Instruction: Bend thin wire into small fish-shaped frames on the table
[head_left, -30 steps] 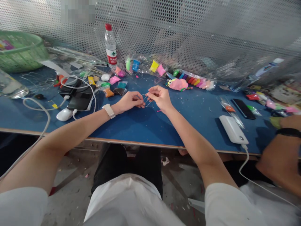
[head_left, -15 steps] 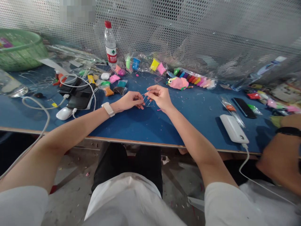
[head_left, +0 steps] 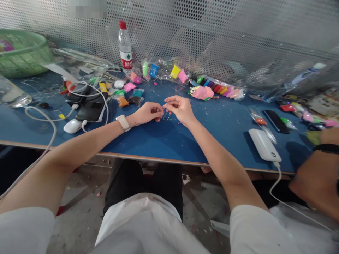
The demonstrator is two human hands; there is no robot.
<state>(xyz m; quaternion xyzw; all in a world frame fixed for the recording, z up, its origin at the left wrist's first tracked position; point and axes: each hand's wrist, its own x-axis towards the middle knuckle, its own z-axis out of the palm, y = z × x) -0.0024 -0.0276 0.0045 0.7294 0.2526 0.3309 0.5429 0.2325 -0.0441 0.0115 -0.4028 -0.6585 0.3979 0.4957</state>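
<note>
Head view: the left hand (head_left: 149,113) and right hand (head_left: 180,109) pinch thin wire (head_left: 166,119) between them, above a crumb-specked blue table (head_left: 150,141). Beyond are clear bags (head_left: 138,100) of coloured lumps (head_left: 175,71) and a red-capped bottle (head_left: 125,47) labelled 农夫山泉, before a perforated screen (head_left: 153,24); far left, a green basket (head_left: 23,63) holds clear plastic (head_left: 22,38) and something purple (head_left: 6,46).

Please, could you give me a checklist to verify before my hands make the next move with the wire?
1. Left hand has its grip on the thin wire: ok.
2. Right hand pinches the same wire: ok.
3. Wire free of knots: cannot tell, too fine.
4. Pink figure apart from both hands: ok.
5. Bottle upright, red cap on: ok.
6. Blue tabletop free of scraps: not ok, a pink bit lies there.
</note>
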